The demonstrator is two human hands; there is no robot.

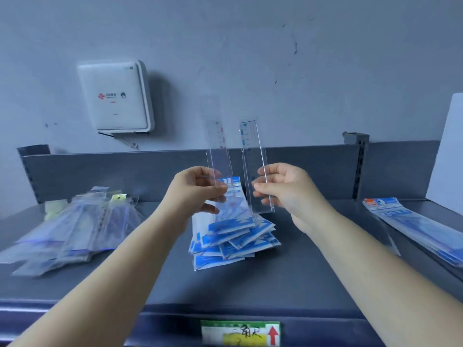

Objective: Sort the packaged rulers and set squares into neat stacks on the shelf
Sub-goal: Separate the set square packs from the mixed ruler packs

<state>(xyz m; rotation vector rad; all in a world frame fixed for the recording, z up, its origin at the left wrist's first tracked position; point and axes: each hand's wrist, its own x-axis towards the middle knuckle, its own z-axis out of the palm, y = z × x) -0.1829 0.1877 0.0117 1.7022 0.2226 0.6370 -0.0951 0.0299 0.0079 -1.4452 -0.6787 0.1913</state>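
Pinching two upright rulers: left hand red ruler, right hand blue ruler, above middle stack.

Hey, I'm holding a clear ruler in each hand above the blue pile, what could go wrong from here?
1. The left hand and right hand pinch only the lower ends of the red-marked ruler and the blue-marked ruler; either might slip.
2. The blue packet stack below is fanned and uneven; a drop or more weight could topple it.
3. The loose pile of clear sleeves on the left lies close to the shelf edge and could slide off.
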